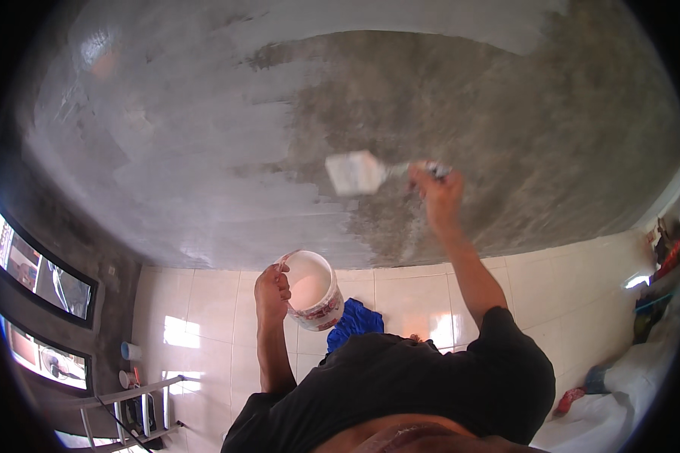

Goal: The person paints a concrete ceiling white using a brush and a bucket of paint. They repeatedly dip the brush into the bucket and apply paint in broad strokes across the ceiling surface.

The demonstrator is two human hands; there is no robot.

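Observation:
My left hand (271, 289) is closed on the rim or handle of a white bucket (327, 311) with reddish printing, tilted so that pale liquid shows inside. Raised to the right, my right hand (437, 189) grips the handle of a wide paint brush (355, 173). The brush head is coated whitish and a little blurred; it is in front of the grey wall (461, 106), and whether it touches the surface I cannot tell. Left of the brush the wall has a smoother, lighter grey coat, while the right part is darker and blotchy.
A blue cloth or bag (357, 323) lies on the glossy tiled floor (408, 291) behind the bucket. At lower left stand a metal ladder (140, 392) and a small pail (131, 352), below dark-framed windows (41, 272). White sheeting (627, 385) and assorted items line the right side.

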